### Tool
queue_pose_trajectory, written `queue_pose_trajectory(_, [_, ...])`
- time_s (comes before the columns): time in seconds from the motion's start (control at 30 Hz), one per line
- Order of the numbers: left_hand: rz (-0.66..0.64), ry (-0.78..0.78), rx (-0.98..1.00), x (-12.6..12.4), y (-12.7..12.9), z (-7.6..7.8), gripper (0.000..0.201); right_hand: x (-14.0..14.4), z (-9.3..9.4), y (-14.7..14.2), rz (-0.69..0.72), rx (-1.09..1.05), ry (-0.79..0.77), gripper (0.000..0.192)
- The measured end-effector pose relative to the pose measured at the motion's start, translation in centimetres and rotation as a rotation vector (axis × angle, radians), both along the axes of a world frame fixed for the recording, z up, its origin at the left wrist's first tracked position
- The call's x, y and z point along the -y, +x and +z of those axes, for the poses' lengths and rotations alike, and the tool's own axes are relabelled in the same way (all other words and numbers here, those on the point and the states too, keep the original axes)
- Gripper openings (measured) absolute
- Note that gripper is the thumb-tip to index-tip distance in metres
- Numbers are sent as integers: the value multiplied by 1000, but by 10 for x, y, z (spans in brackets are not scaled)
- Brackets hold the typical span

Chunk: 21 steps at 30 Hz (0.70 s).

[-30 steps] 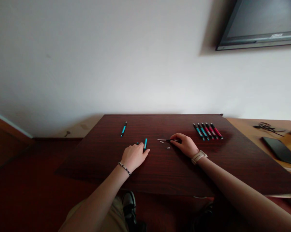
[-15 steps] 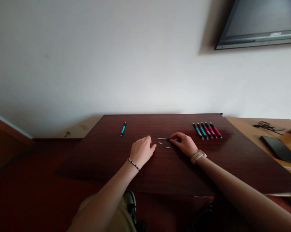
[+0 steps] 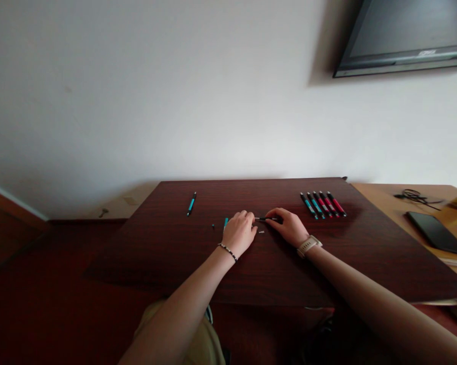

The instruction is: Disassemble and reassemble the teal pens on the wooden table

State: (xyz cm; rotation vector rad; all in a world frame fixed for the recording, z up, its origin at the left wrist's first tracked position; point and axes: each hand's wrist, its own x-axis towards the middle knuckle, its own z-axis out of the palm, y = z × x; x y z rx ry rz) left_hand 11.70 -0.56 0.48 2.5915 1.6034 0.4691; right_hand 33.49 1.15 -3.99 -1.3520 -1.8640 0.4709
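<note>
Dark wooden worktop [image 3: 175,253] lying under both hands, right hand [image 3: 289,226] fingers pinching a thin pen refill [image 3: 265,219], left hand [image 3: 240,234] fingers curling loosely, touching the refill's tip, teal barrel [image 3: 226,222] resting just left of it.

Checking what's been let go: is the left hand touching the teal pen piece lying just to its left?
Apart. In the head view a strip of dark table shows between the left hand and the teal pen piece.

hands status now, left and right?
Left hand: curled on the table, grip cannot be told.
Right hand: pinching a thin pen part.
</note>
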Motion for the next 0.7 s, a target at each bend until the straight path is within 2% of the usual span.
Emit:
queue_pose_trajectory(0.13, [-6,4,-24,-2,-6,0,5,0,1,-1,-1,8,-2,11])
queue_pose_trajectory(0.27, [-60,-7,-36,-2,-22,3,18,1,3,-2,-8,17,-2,13])
queue_pose_trajectory(0.43, [-48,-18,-51,1,-40,7,21,3,5,-3,-6,26,-8,14])
queue_pose_trajectory(0.6, [-55,-35,-23,5,-35,11,12,3,5,-4,-4,26,-14,13])
queue_pose_trajectory(0.7, [-90,-83,-21,7,-25,13,20,3,5,-4,-2,13,-27,13])
